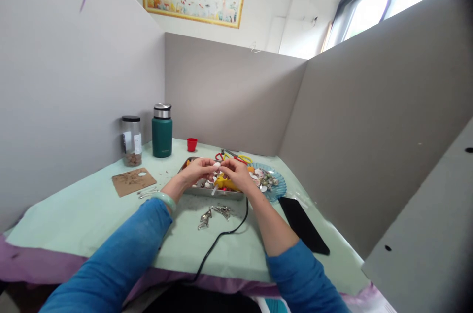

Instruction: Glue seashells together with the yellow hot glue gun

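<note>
A small white piece [217, 165] is pinched between my two hands over the metal tray [232, 195]. My left hand [199, 170] holds its left side with closed fingertips. From the other side my right hand [236, 173] grips it, fingers closed. Under the hands, a yellow glue gun [226, 184] lies on the tray among small mixed pieces. Beside the tray on the right is a blue plate [280, 186] of shells and small decorations. Silver metal clips [205, 218] lie in a loose pile on the table in front of the tray.
A green flask [162, 135], a jar [132, 145] and a red cup [191, 144] stand at the back left. A brown card [133, 182] lies left, a black slab [305, 226] right. Scissors [236, 156] lie behind the tray. A black cord [218, 238] crosses the front.
</note>
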`<state>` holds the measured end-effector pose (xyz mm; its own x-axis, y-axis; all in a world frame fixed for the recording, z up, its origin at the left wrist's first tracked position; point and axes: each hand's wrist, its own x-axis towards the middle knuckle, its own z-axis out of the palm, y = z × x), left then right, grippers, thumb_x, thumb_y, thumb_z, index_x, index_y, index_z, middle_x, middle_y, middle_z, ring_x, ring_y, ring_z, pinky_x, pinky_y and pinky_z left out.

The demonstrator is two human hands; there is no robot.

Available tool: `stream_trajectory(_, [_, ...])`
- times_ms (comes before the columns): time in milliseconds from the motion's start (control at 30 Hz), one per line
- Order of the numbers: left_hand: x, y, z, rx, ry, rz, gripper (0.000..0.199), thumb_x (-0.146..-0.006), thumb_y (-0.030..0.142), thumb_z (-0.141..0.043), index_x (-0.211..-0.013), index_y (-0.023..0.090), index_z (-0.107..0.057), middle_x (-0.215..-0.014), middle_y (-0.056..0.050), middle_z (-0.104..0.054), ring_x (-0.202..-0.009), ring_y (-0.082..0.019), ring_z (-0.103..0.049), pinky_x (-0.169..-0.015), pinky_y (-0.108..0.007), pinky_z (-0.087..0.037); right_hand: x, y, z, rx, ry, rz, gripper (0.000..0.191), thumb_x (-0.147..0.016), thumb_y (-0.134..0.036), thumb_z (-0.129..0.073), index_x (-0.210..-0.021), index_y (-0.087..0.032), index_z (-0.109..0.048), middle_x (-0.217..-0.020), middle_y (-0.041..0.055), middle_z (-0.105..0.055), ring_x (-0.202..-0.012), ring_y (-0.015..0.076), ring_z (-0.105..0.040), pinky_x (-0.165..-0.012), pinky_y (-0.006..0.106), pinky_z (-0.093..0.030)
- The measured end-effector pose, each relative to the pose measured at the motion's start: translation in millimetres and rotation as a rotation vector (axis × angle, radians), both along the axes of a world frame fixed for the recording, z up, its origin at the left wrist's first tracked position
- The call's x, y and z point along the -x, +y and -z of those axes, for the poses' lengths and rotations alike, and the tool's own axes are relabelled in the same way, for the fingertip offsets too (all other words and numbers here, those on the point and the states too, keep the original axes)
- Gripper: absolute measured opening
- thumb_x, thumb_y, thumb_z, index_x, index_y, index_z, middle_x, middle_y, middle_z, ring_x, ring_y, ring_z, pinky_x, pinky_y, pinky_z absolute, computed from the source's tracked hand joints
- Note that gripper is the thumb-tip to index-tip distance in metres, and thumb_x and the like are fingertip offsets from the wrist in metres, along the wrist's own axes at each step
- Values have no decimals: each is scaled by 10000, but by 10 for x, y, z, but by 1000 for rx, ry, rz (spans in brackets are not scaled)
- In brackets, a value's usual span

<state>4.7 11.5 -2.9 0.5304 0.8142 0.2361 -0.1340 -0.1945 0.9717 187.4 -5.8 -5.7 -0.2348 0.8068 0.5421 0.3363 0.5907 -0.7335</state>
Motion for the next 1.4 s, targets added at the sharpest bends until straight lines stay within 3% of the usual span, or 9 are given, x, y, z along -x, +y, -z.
stream_trajectory(300, [-22, -5, -9, -17, 29, -8, 330, -665, 413, -722, -758, 120, -603, -627, -5, -556, -507, -68, -484, -546, -224, -466, -22, 21, 34, -16, 42, -33, 185, -773, -360, -572, -823, -187, -613, -687, 0, -609, -558, 119, -569, -553, 238, -462])
stream_trajectory(500, [-32, -10, -4, 19, 11, -33, 337, -647, 396, -741, -781, 115, -612, -665, -17, -572, -510, -67, -481, -550, -234, -473, -21, 40, 52, -28, -13, 39, 201, -783, -375, -552, -837, -190, -609, -721, 11, -628, -574, 124, -567, -567, 246, -469])
stream_trajectory(833, [-21, -38, -28, 37, -24, 34, 320, -667, 388, -734, -794, 116, -623, -638, 4, -552, -513, -67, -491, -579, -249, -488, -27, 51, 70, -49, 13, 5, 174, -790, -346, -552, -843, -189, -607, -720, 9, -624, -566, 119, -563, -561, 238, -459])
stream_trajectory(1100, [-4, -2, -6, 38, -27, 53, 346, -668, 350, -740, -889, 105, -635, -738, -33, -612, -521, -68, -523, -585, -248, -488, -38, 34, 56, -46, 45, -4, 174, -785, -342, -564, -838, -182, -606, -706, -3, -611, -556, 107, -546, -557, 226, -442])
stream_trajectory(1400, [-21, -9, -9, 0, -4, 35, 329, -674, 378, -726, -841, 106, -647, -729, -35, -617, -512, -62, -513, -559, -228, -460, -39, 36, 44, -14, 38, -27, 185, -787, -341, -556, -867, -179, -600, -727, -5, -607, -561, 99, -546, -558, 218, -436])
